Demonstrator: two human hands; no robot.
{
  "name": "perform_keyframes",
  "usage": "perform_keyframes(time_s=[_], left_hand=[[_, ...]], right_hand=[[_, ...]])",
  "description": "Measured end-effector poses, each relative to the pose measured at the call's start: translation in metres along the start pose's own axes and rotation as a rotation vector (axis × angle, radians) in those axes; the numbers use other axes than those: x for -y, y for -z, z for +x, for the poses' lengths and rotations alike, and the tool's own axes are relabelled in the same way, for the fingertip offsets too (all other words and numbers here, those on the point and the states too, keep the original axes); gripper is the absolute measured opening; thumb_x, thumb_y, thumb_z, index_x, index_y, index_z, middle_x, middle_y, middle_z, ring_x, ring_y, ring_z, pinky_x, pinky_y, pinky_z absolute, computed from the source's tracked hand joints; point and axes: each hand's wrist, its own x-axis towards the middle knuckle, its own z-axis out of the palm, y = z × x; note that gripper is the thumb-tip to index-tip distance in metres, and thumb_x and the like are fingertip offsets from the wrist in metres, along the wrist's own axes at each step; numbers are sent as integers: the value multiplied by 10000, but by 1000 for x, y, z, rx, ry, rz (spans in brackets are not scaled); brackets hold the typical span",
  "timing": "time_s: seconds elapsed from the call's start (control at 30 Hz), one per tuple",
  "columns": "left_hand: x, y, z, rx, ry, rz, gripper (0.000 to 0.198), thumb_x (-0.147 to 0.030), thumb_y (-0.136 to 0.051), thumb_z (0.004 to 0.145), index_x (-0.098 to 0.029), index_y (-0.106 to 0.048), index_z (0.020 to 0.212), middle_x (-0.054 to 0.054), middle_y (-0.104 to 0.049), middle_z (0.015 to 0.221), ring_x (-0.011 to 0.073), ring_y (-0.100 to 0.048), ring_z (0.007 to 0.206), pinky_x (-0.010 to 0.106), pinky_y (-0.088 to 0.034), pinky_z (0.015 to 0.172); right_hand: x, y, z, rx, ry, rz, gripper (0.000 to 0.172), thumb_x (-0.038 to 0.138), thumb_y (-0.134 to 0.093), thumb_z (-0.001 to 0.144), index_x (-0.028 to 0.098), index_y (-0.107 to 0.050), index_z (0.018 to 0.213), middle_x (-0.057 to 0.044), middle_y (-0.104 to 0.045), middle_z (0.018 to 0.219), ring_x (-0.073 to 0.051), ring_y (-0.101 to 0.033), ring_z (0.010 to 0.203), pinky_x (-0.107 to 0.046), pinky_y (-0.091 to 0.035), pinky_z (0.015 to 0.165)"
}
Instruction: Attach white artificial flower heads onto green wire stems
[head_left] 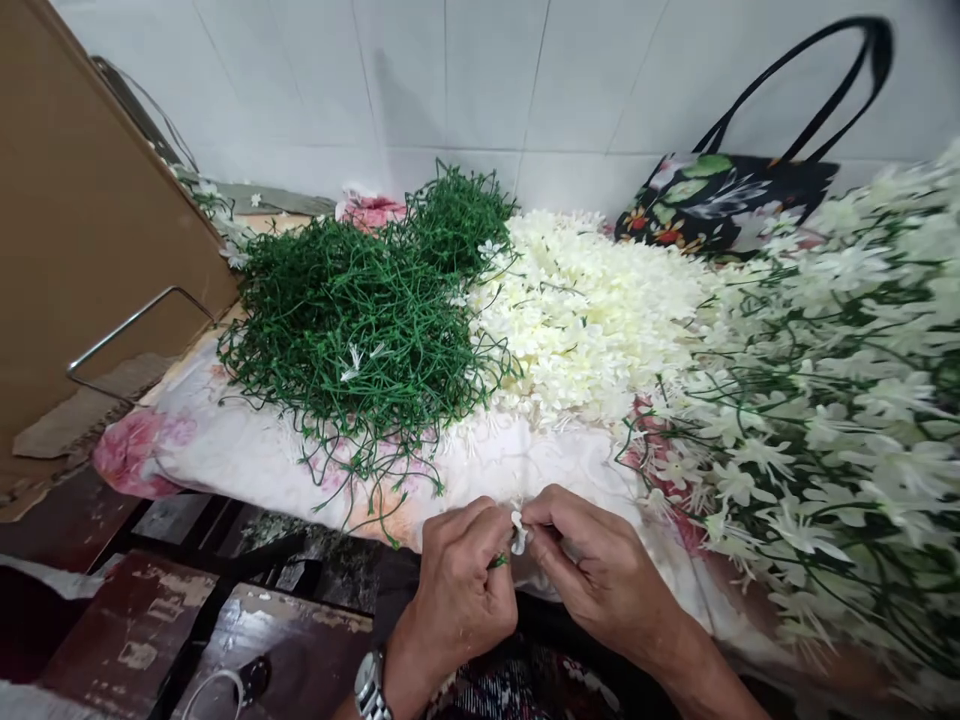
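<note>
My left hand (466,575) is closed on a green plastic stem (497,562), of which only a short bit shows beside the fingers. Opposite it, my right hand (604,560) pinches a small white artificial flower (517,535) between thumb and forefinger. The fingertips of both hands nearly meet at the flower, above the cloth's front edge. Beyond my left hand lies a tangled heap of green plastic stems (360,310). Behind my hands spreads a pile of loose white petals (585,320). Many white flowers on green stems (840,450) are heaped at the right.
A floral cloth (247,450) covers the work surface. At the left stands a large cardboard sheet (90,220) with a bent metal wire (124,330). A black floral bag (735,200) leans against the white wall (465,80). Worn brown boards (277,640) lie lower left.
</note>
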Motion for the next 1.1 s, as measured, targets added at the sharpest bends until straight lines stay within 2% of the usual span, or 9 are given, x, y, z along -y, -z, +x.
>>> perform_keyframes(time_s=[0.1,0.2,0.37,0.43,0.53,0.7,0.87,1.0,1.1], left_hand=[[2,3,-1,-8,63,-102,229,-31,-396,757,-185,-489,616,-18,-461,517,115,-459,462,208,-351,442],[9,5,-7,-35,170,-272,212,-97,-437,817,-167,-614,723,-4,-560,568,122,-536,509,199,-409,481],[13,2,-16,-89,455,-494,207,-254,-486,859,-167,-672,841,-37,-493,506,112,-467,465,202,-357,453],[9,2,-14,-104,550,-569,210,-288,-499,853,-170,-649,766,-46,-468,490,103,-436,460,200,-331,458],[5,4,-8,-154,643,-632,191,-290,-539,824,-175,-613,691,-43,-491,493,100,-448,485,196,-325,480],[8,6,-4,-164,711,-786,149,-279,-564,811,-172,-606,716,-25,-571,557,86,-439,465,188,-339,468],[11,8,-6,-229,714,-850,127,-235,-556,807,-167,-595,706,-25,-565,581,79,-448,484,182,-352,486],[3,13,-5,-205,685,-782,128,-205,-535,785,-168,-581,672,-29,-532,556,92,-456,512,185,-336,486],[-5,17,-2,-147,656,-717,132,-181,-512,761,-167,-556,637,-29,-519,537,98,-467,518,192,-348,507]], right_hand=[[2,7,1,23,3,3,141,109,-441,876,186,-538,809,4,-546,653,-105,-526,560,-199,-434,513],[-2,25,5,60,2,-65,117,134,-464,885,188,-549,825,-12,-589,701,-120,-568,620,-210,-446,552],[-26,50,17,-33,-46,-652,185,128,-434,901,163,-593,812,-62,-593,756,-175,-559,698,-282,-415,637],[-34,50,25,33,-115,-879,220,59,-431,867,160,-605,779,-68,-586,765,-184,-544,710,-286,-387,642],[-36,43,39,167,-166,-1026,272,-41,-438,788,159,-617,745,-58,-573,737,-169,-512,663,-280,-341,618],[-36,35,52,242,-154,-1052,248,-6,-471,792,157,-626,688,-75,-552,695,-195,-511,666,-299,-291,596],[-39,33,44,257,-97,-1058,235,2,-462,793,160,-595,681,-79,-556,702,-212,-521,662,-309,-290,589],[-41,30,34,161,21,-1006,234,31,-428,814,174,-533,661,-65,-547,671,-203,-523,623,-309,-317,577],[-41,25,29,59,39,-779,220,135,-396,879,190,-512,700,-44,-548,662,-182,-526,586,-294,-344,554]])
